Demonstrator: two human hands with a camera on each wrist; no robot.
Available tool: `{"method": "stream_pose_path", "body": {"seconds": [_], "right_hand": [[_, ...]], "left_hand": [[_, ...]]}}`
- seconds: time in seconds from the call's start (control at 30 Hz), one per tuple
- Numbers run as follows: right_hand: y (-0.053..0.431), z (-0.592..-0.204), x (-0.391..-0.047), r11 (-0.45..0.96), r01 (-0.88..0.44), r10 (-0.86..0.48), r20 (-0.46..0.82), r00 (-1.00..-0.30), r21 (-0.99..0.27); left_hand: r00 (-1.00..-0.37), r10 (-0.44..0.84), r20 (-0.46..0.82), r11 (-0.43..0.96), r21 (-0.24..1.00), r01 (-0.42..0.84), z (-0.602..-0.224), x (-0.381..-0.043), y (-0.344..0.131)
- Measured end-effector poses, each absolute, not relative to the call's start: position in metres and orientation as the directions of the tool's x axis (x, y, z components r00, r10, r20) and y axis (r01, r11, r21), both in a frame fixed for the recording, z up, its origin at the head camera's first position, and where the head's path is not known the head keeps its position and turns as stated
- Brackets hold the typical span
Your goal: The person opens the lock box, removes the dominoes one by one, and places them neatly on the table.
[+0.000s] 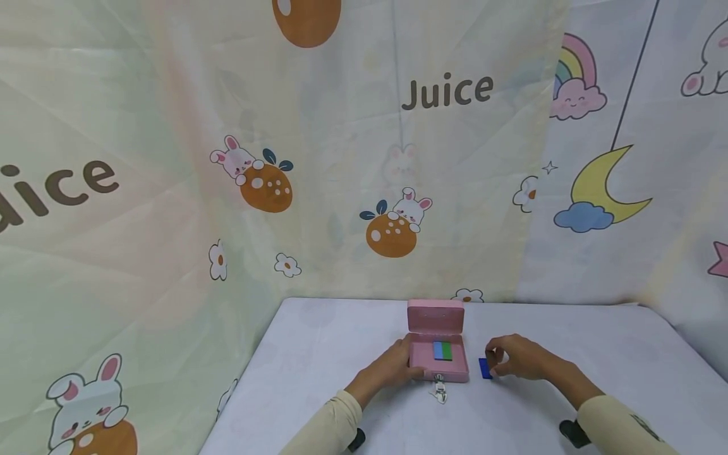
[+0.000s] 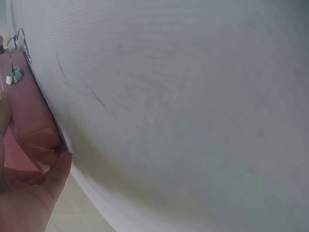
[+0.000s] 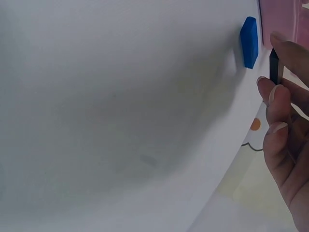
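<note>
A small pink cash box (image 1: 453,377) stands on the table with its lid (image 1: 435,319) raised. My left hand (image 1: 392,365) grips the box's left side, the thumb near its front corner. Inside the box lie a light blue block (image 1: 437,351) and a green block (image 1: 447,351). To the right of the box, my right hand (image 1: 520,358) pinches a thin dark block (image 3: 274,67) between thumb and fingertips. A flat blue block (image 3: 249,42) rests on the table beside that hand; in the head view the fingers partly cover it.
Keys (image 1: 440,395) hang on a ring from the lock (image 2: 14,75) at the box's front. A white cloth covers the table (image 1: 341,328). Behind it hangs a printed curtain (image 1: 341,272). Dark objects (image 1: 574,434) show beside both sleeves.
</note>
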State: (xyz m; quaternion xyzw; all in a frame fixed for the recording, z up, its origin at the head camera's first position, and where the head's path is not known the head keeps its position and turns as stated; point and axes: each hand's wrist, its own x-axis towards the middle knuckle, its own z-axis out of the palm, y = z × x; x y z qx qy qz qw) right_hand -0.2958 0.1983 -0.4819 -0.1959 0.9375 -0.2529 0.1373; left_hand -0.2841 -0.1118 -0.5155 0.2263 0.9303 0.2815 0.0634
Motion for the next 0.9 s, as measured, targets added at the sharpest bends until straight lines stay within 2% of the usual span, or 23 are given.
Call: {"method": "stream_pose_path", "body": {"seconds": [0.47,0.9], "right_hand": [[0.204,-0.489,-0.292,0.817,-0.218,-0.378,-0.212,-0.901,-0.533],[0.208,-0.501,-0.297,0.831,-0.257,-0.391,-0.189,-0.901,-0.494]], "left_hand": [[-0.895,0.446,0.02,0.733,0.565,0.378,-0.52,-0.285,-0.11],[-0.899,0.437,0.013,0.742,0.56,0.368,-0.522,-0.285,-0.111]]}}
